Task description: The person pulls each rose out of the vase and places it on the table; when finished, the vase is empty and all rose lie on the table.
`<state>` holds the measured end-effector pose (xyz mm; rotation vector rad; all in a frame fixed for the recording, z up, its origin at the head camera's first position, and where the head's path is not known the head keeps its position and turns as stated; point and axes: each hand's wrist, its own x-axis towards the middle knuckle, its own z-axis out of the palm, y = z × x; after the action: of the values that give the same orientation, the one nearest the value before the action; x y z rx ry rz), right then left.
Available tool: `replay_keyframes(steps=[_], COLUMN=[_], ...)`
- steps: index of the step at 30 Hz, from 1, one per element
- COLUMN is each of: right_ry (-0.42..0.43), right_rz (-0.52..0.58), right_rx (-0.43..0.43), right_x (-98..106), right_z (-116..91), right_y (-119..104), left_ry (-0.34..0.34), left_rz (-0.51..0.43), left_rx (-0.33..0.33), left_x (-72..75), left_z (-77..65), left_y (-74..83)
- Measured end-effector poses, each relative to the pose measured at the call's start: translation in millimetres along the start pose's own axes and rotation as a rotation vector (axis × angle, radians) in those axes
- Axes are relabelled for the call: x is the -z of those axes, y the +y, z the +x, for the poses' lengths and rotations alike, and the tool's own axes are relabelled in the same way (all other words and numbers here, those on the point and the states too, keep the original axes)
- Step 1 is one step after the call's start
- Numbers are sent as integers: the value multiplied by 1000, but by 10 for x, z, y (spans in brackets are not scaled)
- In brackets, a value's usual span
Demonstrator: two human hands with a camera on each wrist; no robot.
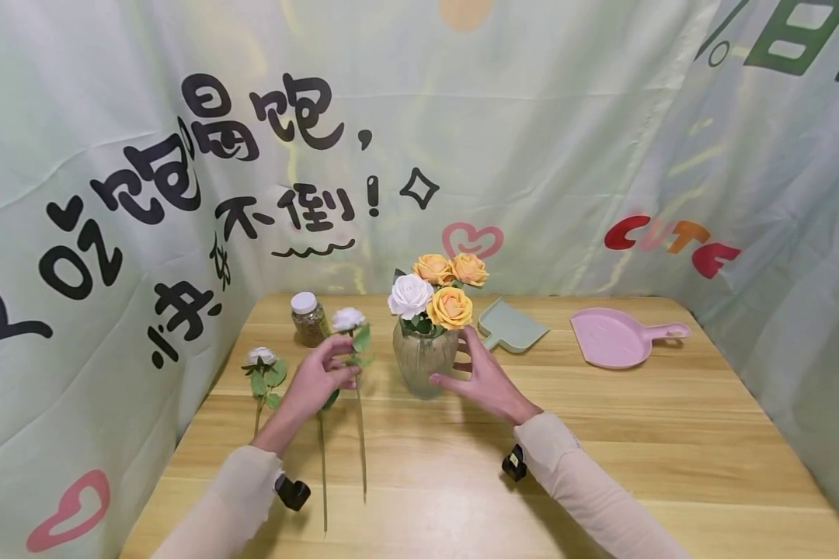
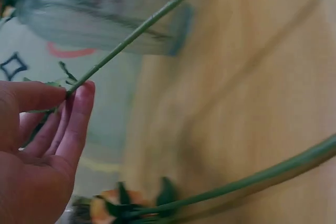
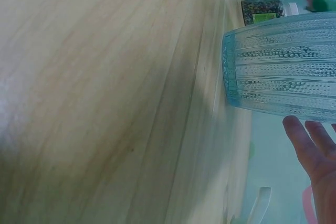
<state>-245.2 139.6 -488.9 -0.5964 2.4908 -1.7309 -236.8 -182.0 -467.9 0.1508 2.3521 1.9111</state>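
Note:
My left hand (image 1: 322, 376) pinches the stem (image 2: 142, 27) of a white rose (image 1: 349, 318) just below its bloom, left of the vase. The stem hangs down towards the table. An upright ribbed glass vase (image 1: 422, 365) stands mid-table and holds a white rose (image 1: 410, 296) and several orange roses (image 1: 450, 308). At the vase's right side, my right hand (image 1: 485, 380) rests its fingers against the glass, thumb in front. Below my left hand lies another green stem (image 1: 324, 473); its peach-orange bloom (image 2: 105, 208) is hidden behind that hand in the head view.
A white-lidded jar (image 1: 311, 320) of dark grains stands at the back left. Another white rose (image 1: 260, 356) lies at the left edge. Behind the vase on the right are a grey-green dustpan (image 1: 513, 326) and a pink dustpan (image 1: 611, 338). Printed curtains (image 1: 545, 155) enclose the table.

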Motion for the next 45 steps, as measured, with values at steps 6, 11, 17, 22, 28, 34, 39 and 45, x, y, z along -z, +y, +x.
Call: replay_keyframes(steps=[6,11,17,22,28,34,39,45], right_ry=[0,4,1,-1,-2,-7,-4,-9], right_rz=[-1,-7,-8,-2,-7,0,-1,10], right_rx=[0,-14,-14,-17,-11,-13,-16,-14], right_x=[4,4,-5,-1,3,5,11,19], right_z=[-11,-11,1,7,13,4,6,4], right_y=[3,12,25,20,25,34,41,35], left_ry=[-6,-7,1,-17,-58,-114,-156,-116], left_rz=[52,76,130,237,341,280,246,313], left_rx=[101,184,200,195,201,221,207,188], left_x=[-195,-290,-323,-303,-232,-176,-196,-150], left_z=[-3,8,11,-15,-48,-71,-95,-87], left_y=[-260,-358,-385,-278,-174,-140,-148,-76])
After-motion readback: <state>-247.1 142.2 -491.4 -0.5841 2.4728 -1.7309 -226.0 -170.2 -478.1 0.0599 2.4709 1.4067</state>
